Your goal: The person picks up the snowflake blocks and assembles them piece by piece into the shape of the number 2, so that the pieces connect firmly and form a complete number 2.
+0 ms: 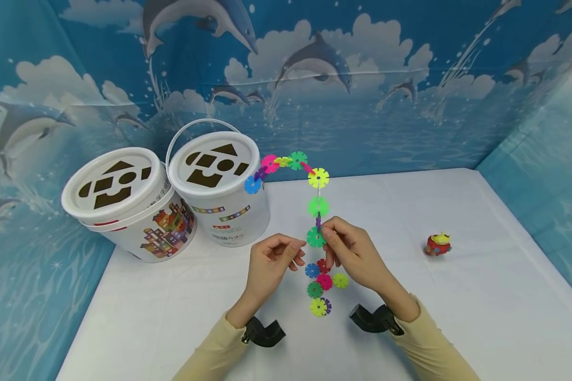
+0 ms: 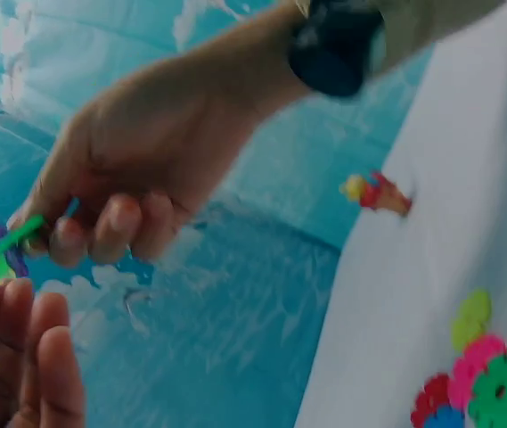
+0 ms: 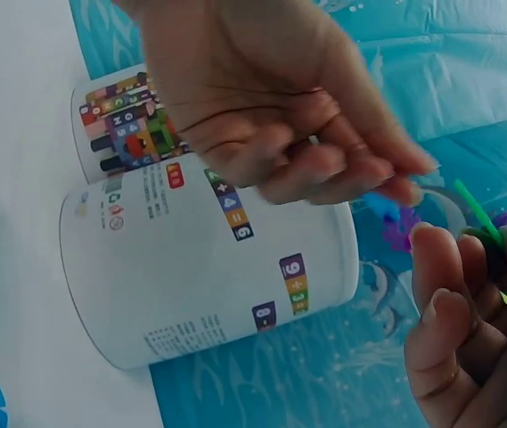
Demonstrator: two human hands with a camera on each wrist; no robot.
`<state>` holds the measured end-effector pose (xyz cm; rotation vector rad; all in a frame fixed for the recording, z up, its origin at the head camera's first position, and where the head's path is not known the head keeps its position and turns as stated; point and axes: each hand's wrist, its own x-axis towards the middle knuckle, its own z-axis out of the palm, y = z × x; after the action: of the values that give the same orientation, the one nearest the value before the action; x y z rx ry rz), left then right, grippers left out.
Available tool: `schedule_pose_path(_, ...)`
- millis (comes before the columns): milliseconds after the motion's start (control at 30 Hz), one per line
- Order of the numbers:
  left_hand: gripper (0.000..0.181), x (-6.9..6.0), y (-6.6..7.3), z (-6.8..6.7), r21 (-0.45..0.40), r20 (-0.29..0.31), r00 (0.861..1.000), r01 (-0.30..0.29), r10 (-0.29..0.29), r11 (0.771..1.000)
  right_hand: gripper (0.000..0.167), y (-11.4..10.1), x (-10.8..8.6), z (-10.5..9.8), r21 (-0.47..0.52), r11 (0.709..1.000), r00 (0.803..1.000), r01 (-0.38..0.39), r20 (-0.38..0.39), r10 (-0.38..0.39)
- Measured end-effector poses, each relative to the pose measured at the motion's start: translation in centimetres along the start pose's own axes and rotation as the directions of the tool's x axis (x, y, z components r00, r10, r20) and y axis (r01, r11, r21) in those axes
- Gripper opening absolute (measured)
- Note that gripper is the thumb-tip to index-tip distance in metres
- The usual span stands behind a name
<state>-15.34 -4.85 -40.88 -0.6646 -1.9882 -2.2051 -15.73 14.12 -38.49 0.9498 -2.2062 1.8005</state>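
Over the white table (image 1: 505, 296), the disc chain (image 1: 318, 178) is well advanced, right hand (image 1: 355, 251) pinching its end green disc (image 1: 316, 238), relaxed left hand (image 1: 270, 260) perhaps touching it, loose discs (image 1: 324, 281) unused.

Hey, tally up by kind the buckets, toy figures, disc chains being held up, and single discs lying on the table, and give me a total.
Lidded buckets: 2
Toy figure: 1
Disc chain in the right hand: 1, counted as one piece
Discs on the table: 7 visible
Total: 11
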Motion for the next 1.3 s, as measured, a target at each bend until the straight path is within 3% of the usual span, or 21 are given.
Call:
schedule_pose_path(100,0.011,0.2,-1.2,-0.1,0.104,0.048,0.997,0.052,-0.058,0.993,0.018,-1.3,0.4,-0.2,-0.031,1.000,0.998,-0.005,-0.070,0.003)
schedule_pose_path(167,0.011,0.1,-2.4,-0.1,0.248,0.103,0.989,0.078,-0.106,0.966,0.017,-2.2,0.6,-0.3,-0.050,0.999,0.994,-0.003,-0.105,-0.002)
schedule_pose_path(200,0.010,0.0,-3.3,-0.1,0.329,0.141,0.981,0.078,-0.130,0.941,0.016,-2.2,0.7,-0.3,-0.058,0.998,0.993,0.000,-0.119,-0.007)
schedule_pose_path(233,0.009,-0.2,-4.1,-0.1,0.420,0.182,0.971,0.064,-0.153,0.905,0.016,-2.2,0.7,-0.4,-0.063,0.998,0.992,0.003,-0.129,-0.011)
schedule_pose_path(300,0.011,-0.6,-5.0,0.1,0.592,0.261,0.943,0.012,-0.205,0.806,0.016,-1.7,0.7,-0.5,-0.069,0.998,0.989,0.008,-0.145,-0.018)
schedule_pose_path(400,0.023,-1.5,-6.2,0.4,0.729,0.350,0.890,-0.062,-0.293,0.681,0.017,-0.5,0.4,-0.5,-0.073,0.997,0.987,0.007,-0.162,-0.018)
schedule_pose_path(467,0.032,-2.0,-6.8,0.7,0.775,0.374,0.865,-0.092,-0.336,0.626,0.018,0.2,0.2,-0.6,-0.074,0.997,0.985,0.005,-0.170,-0.017)
schedule_pose_path(500,0.036,-2.3,-7.1,0.8,0.785,0.377,0.856,-0.094,-0.353,0.612,0.018,0.6,0.2,-0.6,-0.073,0.997,0.985,0.003,-0.173,-0.016)
schedule_pose_path(600,0.041,-2.9,-7.7,1.0,0.790,0.370,0.849,-0.075,-0.377,0.608,0.018,1.0,0.0,-0.7,-0.071,0.997,0.982,0.007,-0.186,-0.020)
schedule_pose_path(767,0.034,-3.3,-7.9,1.0,0.760,0.354,0.855,-0.027,-0.379,0.650,0.019,1.0,0.0,-0.7,-0.062,0.998,0.980,0.024,-0.196,-0.036)
schedule_pose_path(1000,0.029,-3.2,-7.6,0.7,0.746,0.384,0.834,-0.028,-0.396,0.666,0.019,0.8,0.0,-0.7,-0.057,0.998,0.980,0.029,-0.197,-0.039)
schedule_pose_path(1167,0.036,-3.2,-7.6,0.6,0.751,0.405,0.825,-0.054,-0.394,0.659,0.019,0.7,0.0,-0.8,-0.055,0.998,0.979,0.034,-0.199,-0.044)
schedule_pose_path(1300,0.032,-3.2,-7.4,0.4,0.756,0.398,0.831,-0.056,-0.389,0.652,0.020,0.6,0.0,-0.8,-0.057,0.998,0.978,0.037,-0.201,-0.047)
